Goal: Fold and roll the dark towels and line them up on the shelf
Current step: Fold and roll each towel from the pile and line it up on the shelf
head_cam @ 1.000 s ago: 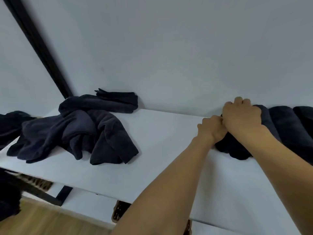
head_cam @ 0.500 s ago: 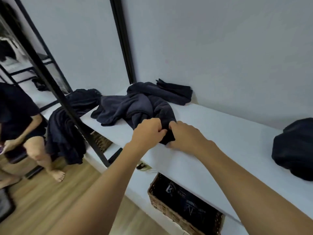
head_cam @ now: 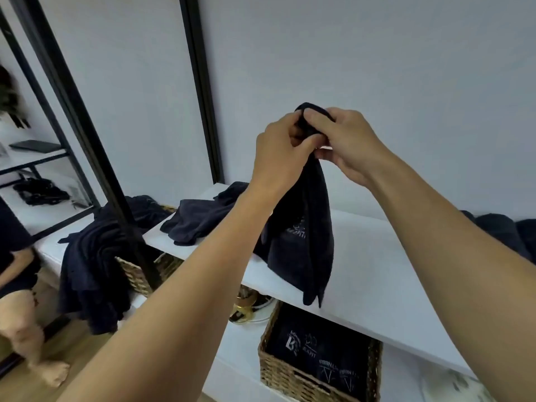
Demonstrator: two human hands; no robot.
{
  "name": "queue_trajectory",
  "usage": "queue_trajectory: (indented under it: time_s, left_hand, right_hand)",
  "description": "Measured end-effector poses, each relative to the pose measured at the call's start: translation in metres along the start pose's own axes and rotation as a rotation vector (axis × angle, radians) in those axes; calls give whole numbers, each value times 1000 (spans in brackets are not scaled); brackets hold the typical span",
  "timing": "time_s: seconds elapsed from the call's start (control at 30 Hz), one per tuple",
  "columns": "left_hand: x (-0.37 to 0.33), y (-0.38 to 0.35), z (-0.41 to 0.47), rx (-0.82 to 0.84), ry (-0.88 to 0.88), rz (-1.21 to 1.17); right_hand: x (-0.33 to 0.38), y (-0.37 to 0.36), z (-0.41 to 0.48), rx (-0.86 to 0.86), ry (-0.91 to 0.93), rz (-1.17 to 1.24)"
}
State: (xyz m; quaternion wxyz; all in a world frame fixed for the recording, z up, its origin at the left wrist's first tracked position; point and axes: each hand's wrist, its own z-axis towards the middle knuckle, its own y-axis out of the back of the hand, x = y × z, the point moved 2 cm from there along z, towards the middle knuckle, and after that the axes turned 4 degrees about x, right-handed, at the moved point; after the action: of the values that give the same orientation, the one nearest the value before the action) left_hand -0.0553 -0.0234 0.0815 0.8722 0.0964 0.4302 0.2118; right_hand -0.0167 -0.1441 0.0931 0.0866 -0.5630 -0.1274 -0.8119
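- The dark towel (head_cam: 301,242) is bunched at its top between both hands, so that end is mostly hidden. Only a small fold pokes up above the fingers.
- The left hand (head_cam: 278,152) and the right hand (head_cam: 348,143) each pinch the towel's top with curled fingers, close together and raised in front of the wall.
- The rest of the towel hangs straight down over the white shelf (head_cam: 377,274). Whether its lower corners touch the board is hard to tell.
- A pale print on the hanging towel is too blurred to read.
- At the far right, rolled towels (head_cam: 496,227) lie on the shelf by the wall, half hidden by the right forearm and cut off by the frame edge.
- The left forearm crosses in front of a loose pile of dark towels (head_cam: 197,219) at the shelf's left end.
- Under the shelf stands a wicker basket (head_cam: 290,372) holding dark folded cloth with pale lettering.
- Beside the basket sits a small gold object (head_cam: 243,310) that I cannot identify.
- A black-framed mirror (head_cam: 37,126) leans at the left and shows more dark cloth and a person's bare leg.
- The wall (head_cam: 377,53) is plain and pale, a black post (head_cam: 200,82) runs up it, and the floor (head_cam: 95,367) is wood.
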Motion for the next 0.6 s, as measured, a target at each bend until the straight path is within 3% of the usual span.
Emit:
queue_trajectory:
  time_s: [0.17,0.27,0.4,0.6]
  left_hand:
    - [-40,25,2,86,-68,-113]
    - [-46,25,-9,108,-20,-231]
    - [-62,14,-22,122,-55,-189]
    - [-78,0,-25,486,136,-439]
  right_hand:
    - [47,2,-35,-14,33,61]
    - [58,4,-57,-103,-4,79]
    - [70,11,-82,-242,-22,102]
    - [84,35,-105,-342,-33,51]
